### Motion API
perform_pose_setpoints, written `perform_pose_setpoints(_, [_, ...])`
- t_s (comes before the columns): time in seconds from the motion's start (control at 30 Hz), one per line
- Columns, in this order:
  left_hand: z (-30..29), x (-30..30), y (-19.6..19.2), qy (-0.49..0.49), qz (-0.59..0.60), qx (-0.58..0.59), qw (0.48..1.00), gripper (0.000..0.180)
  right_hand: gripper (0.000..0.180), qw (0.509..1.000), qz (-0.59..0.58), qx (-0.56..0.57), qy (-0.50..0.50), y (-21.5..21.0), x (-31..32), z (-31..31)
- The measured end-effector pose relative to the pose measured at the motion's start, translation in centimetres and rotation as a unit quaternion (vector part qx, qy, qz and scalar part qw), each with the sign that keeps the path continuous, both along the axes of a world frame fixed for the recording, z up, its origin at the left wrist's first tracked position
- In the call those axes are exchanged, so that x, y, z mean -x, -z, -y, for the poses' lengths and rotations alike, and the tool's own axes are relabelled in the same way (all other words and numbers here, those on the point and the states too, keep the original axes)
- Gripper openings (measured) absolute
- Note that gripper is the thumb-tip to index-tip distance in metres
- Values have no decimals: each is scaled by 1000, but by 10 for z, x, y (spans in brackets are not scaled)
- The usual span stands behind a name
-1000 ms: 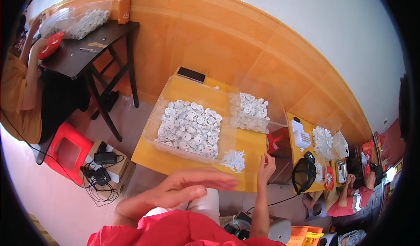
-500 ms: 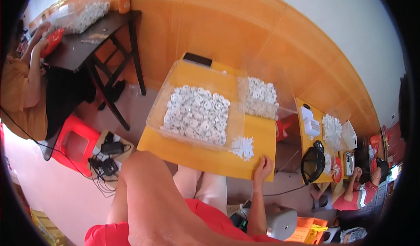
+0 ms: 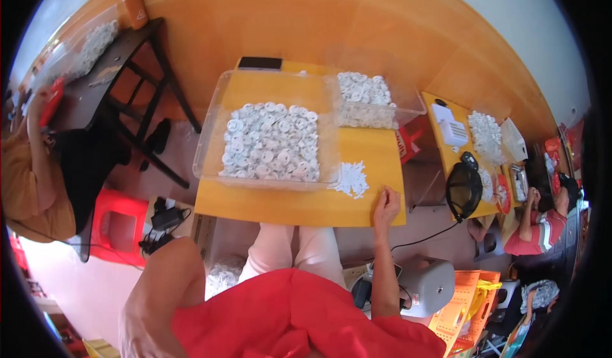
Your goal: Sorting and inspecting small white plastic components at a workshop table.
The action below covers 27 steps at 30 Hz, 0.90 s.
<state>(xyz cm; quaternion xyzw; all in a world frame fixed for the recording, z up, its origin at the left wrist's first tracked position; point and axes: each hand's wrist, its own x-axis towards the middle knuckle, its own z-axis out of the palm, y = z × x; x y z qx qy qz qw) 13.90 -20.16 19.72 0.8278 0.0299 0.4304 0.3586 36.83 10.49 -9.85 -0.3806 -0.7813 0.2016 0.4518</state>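
Right hand (image 3: pixel 386 206) was at the worktop's (image 3: pixel 287 214) near right corner, over the near edge, forearm running straight up from below. Fingers were curled in with the thumb close to them; couldn't tell if anything small was pinched there. Left arm (image 3: pixel 167 275) was sharply bent at lower left, off the worktop, elbow up. Left hand was out of view, so couldn't tell its opening or grip.

Pile of small white pieces (image 3: pixel 352 179) lay loose near the right edge, just up and left of the right hand, no contact.

Large clear bin (image 3: pixel 202 128) took up the left side, far edge to near the front edge. Round white parts (image 3: pixel 271 143) were heaped in its near portion, bare strip along its far wall. Smaller clear bin (image 3: pixel 417 108) sat at the far right corner, overhanging the right edge, similar white parts (image 3: pixel 364 89) inside.
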Motion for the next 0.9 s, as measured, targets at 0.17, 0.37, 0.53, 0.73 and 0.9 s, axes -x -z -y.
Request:
perform_pose_setpoints(0.17, [18,-3,16,-9,-20,-30,999,51,15,1000,3,4,11,7,-6,-4])
perform_pose_setpoints(0.37, [40,-32,73,-705,102,236,661,34,14,1000,8,-1,-7,-1,-1,1])
perform_pose_setpoints(0.53, [-88,95,115,-627,-100,320,704,26,14,1000,15,20,-11,2,-3,2])
perform_pose_setpoints(0.73, [-144,123,193,-623,-385,233,640,24,14,999,14,25,-20,5,-5,-1])
perform_pose_setpoints(0.9, [-155,105,218,-550,-417,256,677,23,13,999,9,31,-14,0,-6,2])
